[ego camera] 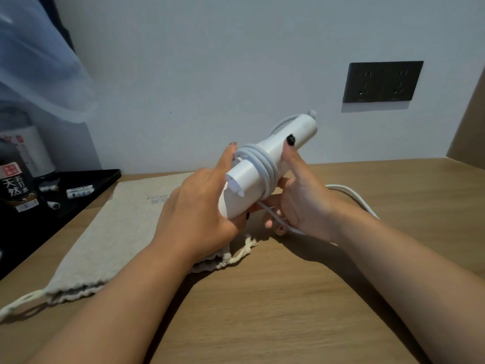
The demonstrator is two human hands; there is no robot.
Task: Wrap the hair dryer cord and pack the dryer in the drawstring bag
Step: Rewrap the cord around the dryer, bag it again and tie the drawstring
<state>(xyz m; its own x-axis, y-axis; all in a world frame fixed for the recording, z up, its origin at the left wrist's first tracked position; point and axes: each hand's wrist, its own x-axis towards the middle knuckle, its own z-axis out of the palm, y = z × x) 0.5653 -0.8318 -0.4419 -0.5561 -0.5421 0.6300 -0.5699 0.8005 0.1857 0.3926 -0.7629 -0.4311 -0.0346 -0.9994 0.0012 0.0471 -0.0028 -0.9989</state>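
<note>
I hold a white hair dryer in the air above the wooden table. Its white cord lies in several turns around the body. My left hand grips the dryer's near end, index finger stretched along the coils. My right hand grips the dryer from the right, thumb on the barrel, fingers curled round the loose cord below. The rest of the cord trails on the table behind my right wrist. The beige drawstring bag lies flat on the table under my left arm, its mouth towards me.
A black tray at the left holds a dark bottle and small white sachets. A dark double wall socket sits on the white wall at the back right. A sheer curtain hangs at the upper left.
</note>
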